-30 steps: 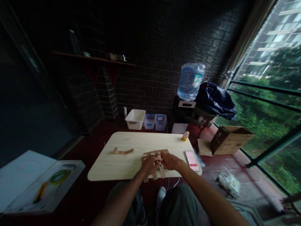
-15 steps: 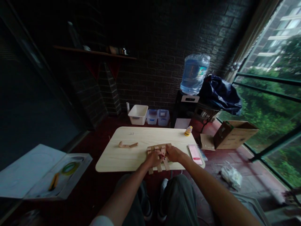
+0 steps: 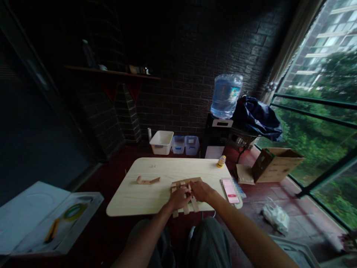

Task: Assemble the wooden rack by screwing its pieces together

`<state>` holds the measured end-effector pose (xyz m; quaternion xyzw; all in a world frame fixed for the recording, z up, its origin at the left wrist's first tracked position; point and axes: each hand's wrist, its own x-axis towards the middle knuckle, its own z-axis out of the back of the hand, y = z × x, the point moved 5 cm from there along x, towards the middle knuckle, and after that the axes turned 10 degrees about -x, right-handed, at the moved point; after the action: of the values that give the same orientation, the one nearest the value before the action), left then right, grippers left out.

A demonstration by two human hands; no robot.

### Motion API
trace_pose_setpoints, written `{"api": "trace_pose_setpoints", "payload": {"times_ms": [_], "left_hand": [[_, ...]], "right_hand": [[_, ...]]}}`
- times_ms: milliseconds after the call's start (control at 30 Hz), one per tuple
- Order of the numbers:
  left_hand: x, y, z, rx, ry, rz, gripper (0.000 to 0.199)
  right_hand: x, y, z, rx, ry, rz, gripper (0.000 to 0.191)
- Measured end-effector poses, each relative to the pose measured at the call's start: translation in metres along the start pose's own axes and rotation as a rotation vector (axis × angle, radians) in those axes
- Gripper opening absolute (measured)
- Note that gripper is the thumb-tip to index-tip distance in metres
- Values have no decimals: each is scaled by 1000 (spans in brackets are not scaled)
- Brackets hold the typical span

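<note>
Interlaced brown strips (image 3: pixel 193 204) lie beneath the left hand (image 3: pixel 179 198) and right hand (image 3: pixel 201 191). Whether either grips them, I cannot tell.

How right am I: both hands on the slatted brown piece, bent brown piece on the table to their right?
Wrong side: the head view shows the bent brown piece on the table to the left of the left hand and right hand.

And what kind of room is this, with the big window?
Maybe an enclosed balcony or side room at home, though I can't be sure: a big window faces trees and a building, a water dispenser stands by the dark brick wall, and plastic bins sit on the floor.
</note>
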<state>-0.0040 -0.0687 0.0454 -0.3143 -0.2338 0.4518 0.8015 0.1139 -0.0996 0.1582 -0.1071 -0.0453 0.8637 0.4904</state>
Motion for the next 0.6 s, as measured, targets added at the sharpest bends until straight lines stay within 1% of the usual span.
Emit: {"api": "trace_pose_setpoints", "payload": {"times_ms": [133,233,400,500,600], "left_hand": [[1,3,-3,20,3,-4,22],[1,0,-3,23,2,-17,20],[-1,-6,0,17,0,1,19],[-2,-10,1,9,-7,-3,20],[-2,-10,1,2,-14,7,22]], "right_hand": [[10,-3,-4,-23,-2,-62,37],[13,-3,-3,-29,4,-72,36],[-1,-6,5,78,3,-68,44],[-12,-6,12,100,11,-55,39],[-17,-4,16,67,13,-47,35]]}}
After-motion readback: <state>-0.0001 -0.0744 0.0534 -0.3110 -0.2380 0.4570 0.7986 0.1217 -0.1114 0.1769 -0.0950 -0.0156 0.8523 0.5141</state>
